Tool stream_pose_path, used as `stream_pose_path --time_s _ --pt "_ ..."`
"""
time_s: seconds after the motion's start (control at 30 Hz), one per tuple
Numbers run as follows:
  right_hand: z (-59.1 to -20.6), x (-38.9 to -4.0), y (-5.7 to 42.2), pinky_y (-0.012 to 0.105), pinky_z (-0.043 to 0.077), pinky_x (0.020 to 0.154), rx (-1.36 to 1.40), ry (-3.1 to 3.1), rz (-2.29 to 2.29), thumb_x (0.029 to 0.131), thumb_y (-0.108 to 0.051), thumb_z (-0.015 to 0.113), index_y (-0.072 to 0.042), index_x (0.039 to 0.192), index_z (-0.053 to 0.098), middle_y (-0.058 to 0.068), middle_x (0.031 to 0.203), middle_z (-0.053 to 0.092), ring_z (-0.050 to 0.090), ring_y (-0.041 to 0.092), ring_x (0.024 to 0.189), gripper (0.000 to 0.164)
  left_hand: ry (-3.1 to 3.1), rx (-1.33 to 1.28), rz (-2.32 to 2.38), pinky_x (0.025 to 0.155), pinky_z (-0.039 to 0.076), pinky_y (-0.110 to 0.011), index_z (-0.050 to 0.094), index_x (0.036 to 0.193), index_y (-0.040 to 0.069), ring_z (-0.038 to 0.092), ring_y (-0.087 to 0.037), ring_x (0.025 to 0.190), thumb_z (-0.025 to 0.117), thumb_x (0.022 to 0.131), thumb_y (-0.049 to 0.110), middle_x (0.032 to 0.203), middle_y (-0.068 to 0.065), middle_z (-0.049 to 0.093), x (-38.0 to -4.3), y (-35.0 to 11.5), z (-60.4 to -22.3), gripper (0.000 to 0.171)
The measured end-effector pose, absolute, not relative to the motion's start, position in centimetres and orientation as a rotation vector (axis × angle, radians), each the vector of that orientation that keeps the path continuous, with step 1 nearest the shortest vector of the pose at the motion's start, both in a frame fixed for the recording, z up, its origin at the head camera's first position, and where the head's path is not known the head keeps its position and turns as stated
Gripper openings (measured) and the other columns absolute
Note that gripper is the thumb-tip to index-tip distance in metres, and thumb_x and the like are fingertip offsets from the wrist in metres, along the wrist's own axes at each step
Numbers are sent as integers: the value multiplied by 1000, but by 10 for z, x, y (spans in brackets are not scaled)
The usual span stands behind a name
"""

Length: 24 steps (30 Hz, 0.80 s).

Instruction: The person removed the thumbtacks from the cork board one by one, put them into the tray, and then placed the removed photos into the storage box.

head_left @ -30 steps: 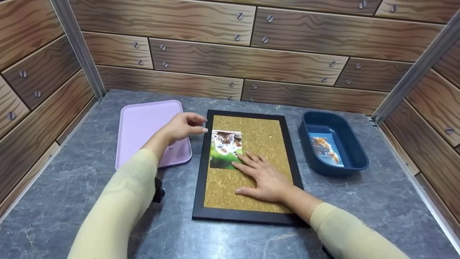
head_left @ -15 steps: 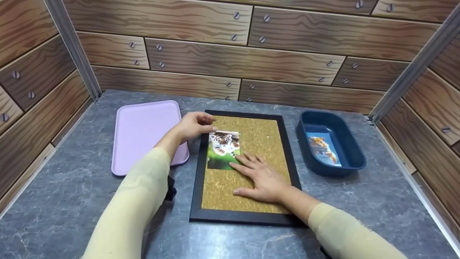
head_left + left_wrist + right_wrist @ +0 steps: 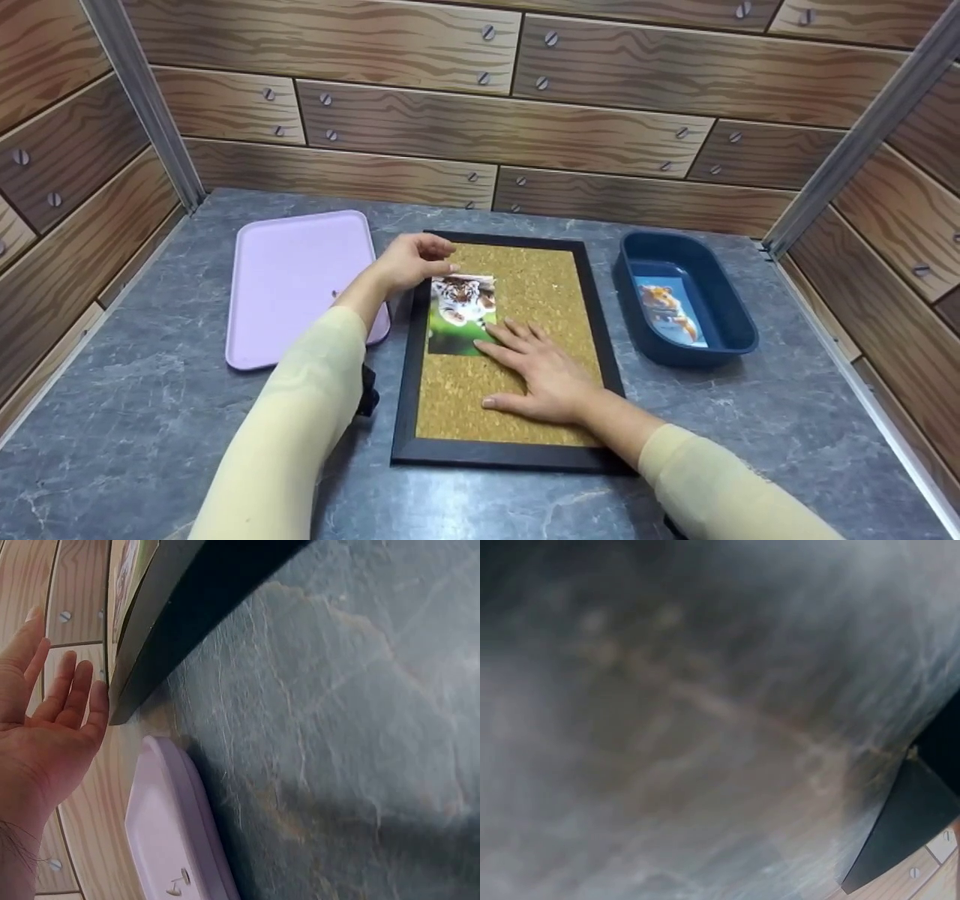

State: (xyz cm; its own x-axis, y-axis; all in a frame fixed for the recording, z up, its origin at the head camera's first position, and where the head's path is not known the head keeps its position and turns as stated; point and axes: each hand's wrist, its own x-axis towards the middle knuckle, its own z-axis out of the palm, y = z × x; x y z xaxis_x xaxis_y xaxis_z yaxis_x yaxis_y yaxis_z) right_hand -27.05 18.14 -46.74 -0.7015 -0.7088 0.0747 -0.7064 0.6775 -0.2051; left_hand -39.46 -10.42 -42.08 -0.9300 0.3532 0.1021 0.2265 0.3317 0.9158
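In the head view a tiger photo [image 3: 463,315] lies on a cork board [image 3: 517,277] with a black frame, toward its left side. My right hand [image 3: 544,375] lies spread on the cork, its fingertips at the photo's lower right edge. My left hand [image 3: 412,262] is over the frame's left side, by the photo's top left corner. Its thumb and fingers are loosely bent and apart, with nothing visible between them. The left wrist view also shows this hand [image 3: 56,727] beside the frame's edge. In the right wrist view the right hand is out of sight.
A lilac tray [image 3: 292,277] lies left of the board, with small pins [image 3: 178,881] on it in the left wrist view. At the right stands a dark blue tub [image 3: 712,285] holding a hamster photo [image 3: 671,311]. Wood-patterned walls enclose the grey table.
My left hand has moved right from the tray side over the frame to the photo's top corner. The right hand stays on the board, and the view has shifted slightly.
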Motion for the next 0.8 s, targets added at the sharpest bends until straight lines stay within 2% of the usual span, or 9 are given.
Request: stream_pose_path --time_s 0.3,0.53,0.8 --pt "-468 -270 181 56 11 128 -1217 2870 -349 96 -82 48 -31 168 34 0 176 22 15 33 161 89 2458 524 1669 112 47 -44 60 141 -10 59 -40 132 76 97 8 140 -29 63 -396 -104 -425 50" --pt "-468 -271 181 56 12 128 -1221 2870 -347 97 -81 48 -30 168 34 1 176 23 15 33 161 89 2501 527 1563 113 46 -44 61 142 -7 60 -37 132 77 97 10 140 -26 64 -394 -105 -427 51" --pt "-468 -271 181 55 11 128 -1216 2865 -356 96 -81 49 -30 167 36 1 175 25 15 32 161 88 2534 552 1504 112 47 -44 64 136 -9 62 -36 127 77 97 11 134 -25 67 -394 -104 -431 46"
